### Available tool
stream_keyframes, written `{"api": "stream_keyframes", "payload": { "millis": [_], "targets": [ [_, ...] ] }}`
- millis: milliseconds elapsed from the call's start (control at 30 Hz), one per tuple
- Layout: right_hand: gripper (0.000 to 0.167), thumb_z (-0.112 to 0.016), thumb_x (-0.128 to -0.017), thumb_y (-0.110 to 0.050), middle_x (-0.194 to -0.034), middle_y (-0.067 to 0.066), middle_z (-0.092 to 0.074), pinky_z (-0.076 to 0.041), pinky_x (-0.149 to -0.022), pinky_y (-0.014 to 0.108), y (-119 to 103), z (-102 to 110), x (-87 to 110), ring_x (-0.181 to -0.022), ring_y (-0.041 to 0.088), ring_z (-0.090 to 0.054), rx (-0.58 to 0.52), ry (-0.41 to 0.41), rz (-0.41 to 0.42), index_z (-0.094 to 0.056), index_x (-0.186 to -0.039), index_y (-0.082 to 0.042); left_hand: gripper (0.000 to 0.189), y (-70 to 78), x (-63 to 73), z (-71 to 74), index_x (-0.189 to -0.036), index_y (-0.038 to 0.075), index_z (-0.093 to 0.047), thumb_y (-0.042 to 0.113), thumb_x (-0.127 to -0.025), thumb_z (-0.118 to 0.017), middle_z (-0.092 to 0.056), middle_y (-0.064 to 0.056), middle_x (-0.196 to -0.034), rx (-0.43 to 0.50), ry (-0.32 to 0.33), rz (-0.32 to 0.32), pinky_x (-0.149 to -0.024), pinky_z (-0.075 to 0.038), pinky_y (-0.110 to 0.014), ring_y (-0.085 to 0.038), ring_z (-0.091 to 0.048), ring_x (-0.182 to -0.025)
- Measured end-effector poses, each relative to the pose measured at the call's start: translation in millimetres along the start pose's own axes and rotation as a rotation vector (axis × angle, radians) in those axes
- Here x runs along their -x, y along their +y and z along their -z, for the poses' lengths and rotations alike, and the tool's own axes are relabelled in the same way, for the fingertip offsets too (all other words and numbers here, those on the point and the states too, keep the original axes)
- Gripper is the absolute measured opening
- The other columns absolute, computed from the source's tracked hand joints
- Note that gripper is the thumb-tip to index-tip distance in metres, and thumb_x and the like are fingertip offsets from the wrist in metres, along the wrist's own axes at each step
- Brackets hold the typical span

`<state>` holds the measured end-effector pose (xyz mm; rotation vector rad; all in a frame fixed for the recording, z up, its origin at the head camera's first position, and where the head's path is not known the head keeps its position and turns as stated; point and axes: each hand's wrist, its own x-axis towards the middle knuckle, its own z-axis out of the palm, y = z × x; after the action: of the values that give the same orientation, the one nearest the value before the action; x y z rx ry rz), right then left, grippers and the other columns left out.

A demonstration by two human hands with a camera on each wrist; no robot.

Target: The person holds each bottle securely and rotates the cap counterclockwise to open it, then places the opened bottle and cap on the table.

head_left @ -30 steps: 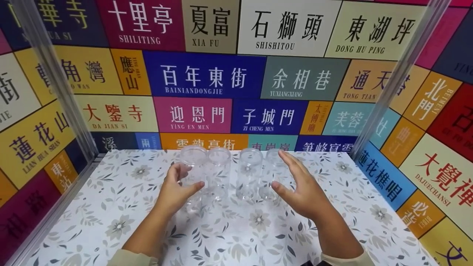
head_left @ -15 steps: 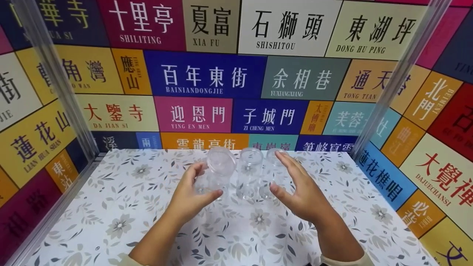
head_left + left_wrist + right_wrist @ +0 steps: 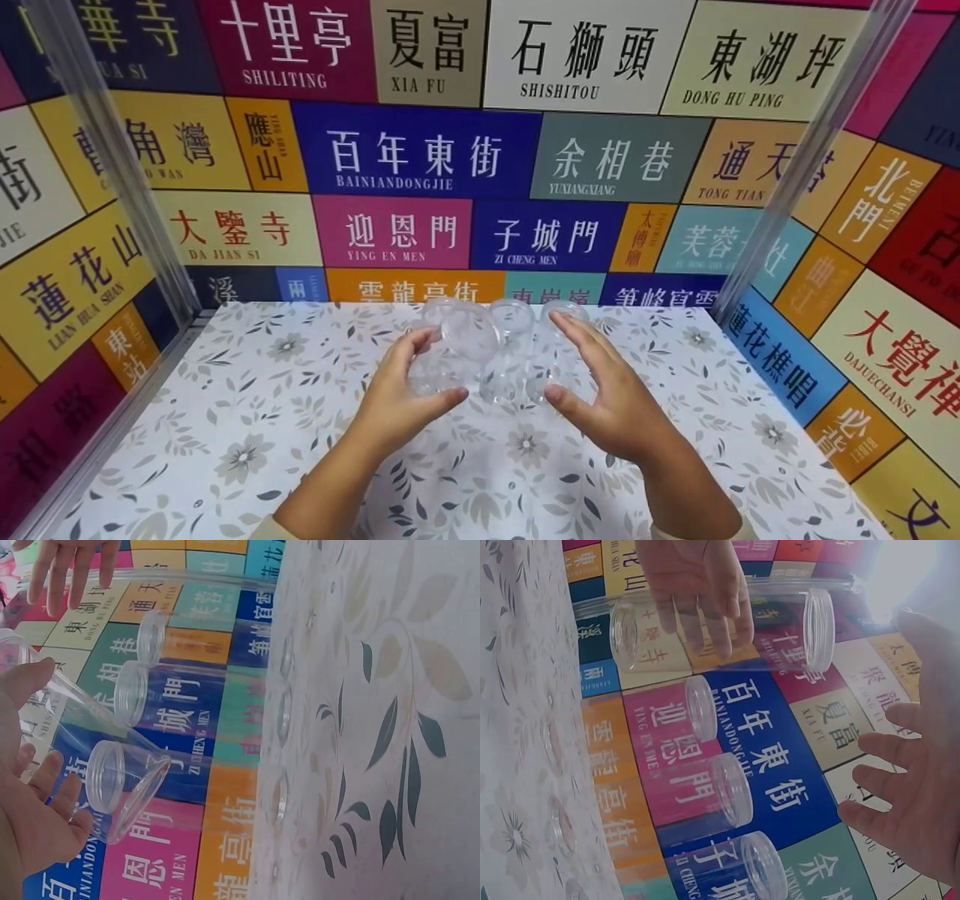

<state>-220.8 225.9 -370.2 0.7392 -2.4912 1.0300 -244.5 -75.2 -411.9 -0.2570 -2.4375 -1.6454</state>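
Note:
My left hand grips a clear plastic jar with a clear lid, thumb on one side and fingers on the other. The held jar is raised and tilted; its round base hangs above the table in the left wrist view. Three similar clear jars stand upright in a row: one partly behind the held jar, a middle jar and a right jar. My right hand is beside the right jar, fingers spread and holding nothing; the right wrist view shows it apart from the jar lids.
A white table with a grey leaf and flower pattern lies under the jars. Colourful panels with place names rise behind and at both sides. Clear vertical corner strips stand where the panels meet.
The left hand has lifted the leftmost jar off the table, tilted it and carried it right, in front of the neighbouring jar. The right hand has barely moved.

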Motion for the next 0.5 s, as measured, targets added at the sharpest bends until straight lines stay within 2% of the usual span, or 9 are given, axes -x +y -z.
{"api": "stream_keyframes", "payload": {
  "millis": [267, 500],
  "targets": [
    [0.08, -0.071, -0.098, -0.034, -0.175, -0.009, -0.034, -0.031, -0.123, 0.077, -8.2, -0.3, 2.1, -0.163, 0.027, -0.034, -0.025, -0.002, 0.024, -0.033, -0.168, -0.038, 0.088, 14.6, 1.5, -9.9, -0.151, 0.033, -0.053, 0.034, -0.076, -0.098, -0.058, 0.011, -0.152, -0.044, -0.005, -0.087, -0.128, -0.039, -0.053, -0.017, -0.052, -0.146],
    [0.08, -0.073, -0.099, -0.037, -0.174, -0.006, -0.036, -0.039, -0.121, 0.073, -15.2, -1.9, 5.0, -0.16, 0.028, -0.039, -0.033, -0.013, 0.029, -0.033, -0.168, -0.037, 0.087, 22.5, 7.5, -17.3, -0.151, 0.03, -0.054, 0.035, -0.076, -0.098, -0.059, 0.009, -0.153, -0.117, -0.006, -0.193, -0.125, -0.043, -0.054, -0.019, -0.052, -0.146]
  ]
}}
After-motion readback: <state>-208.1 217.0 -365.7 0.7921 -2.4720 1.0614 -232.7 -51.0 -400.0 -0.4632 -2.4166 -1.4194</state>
